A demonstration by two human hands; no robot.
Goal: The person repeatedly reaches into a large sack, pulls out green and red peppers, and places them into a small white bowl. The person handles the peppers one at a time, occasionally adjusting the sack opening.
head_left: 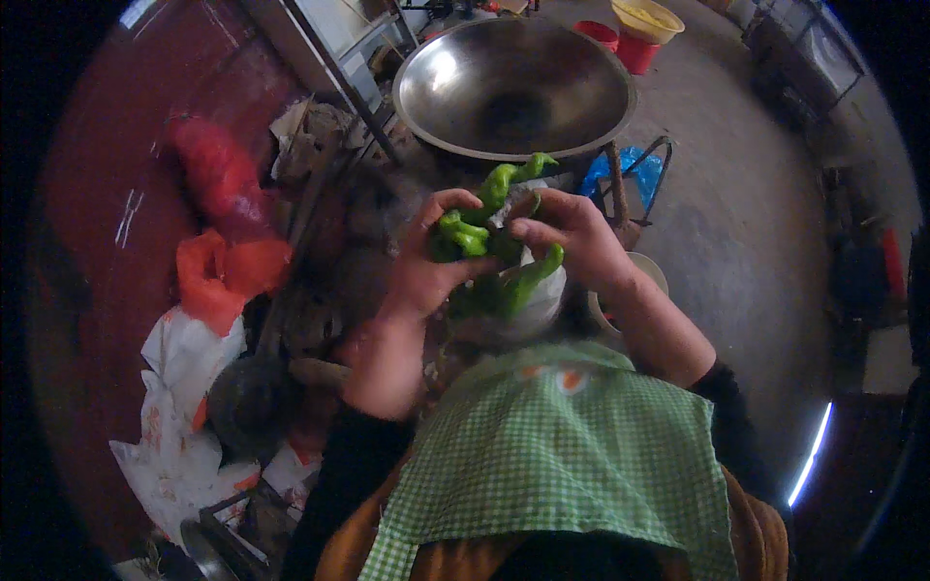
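Several long, twisted green peppers are gathered between my two hands above my lap. My left hand (429, 254) is closed around some of them, including a curled pepper (463, 233) near its thumb. A longer pepper (504, 182) sticks up past the fingertips. My right hand (579, 237) is close on the other side, fingers bent in a pinch with a thin green stem (536, 202) showing at them. Below the hands, another pepper (533, 277) points up in front of a white plastic bag (544, 308). Blur hides how the lower peppers lie.
A wide metal wok (513, 73) stands just beyond my hands. A pale bucket (651, 273) is by my right forearm, near a blue plastic bag (632, 172). Leftward lie a red mesh sack (218, 169), an orange bag (223, 273) and white sacks (174, 387). Red buckets (635, 55) stand farther back.
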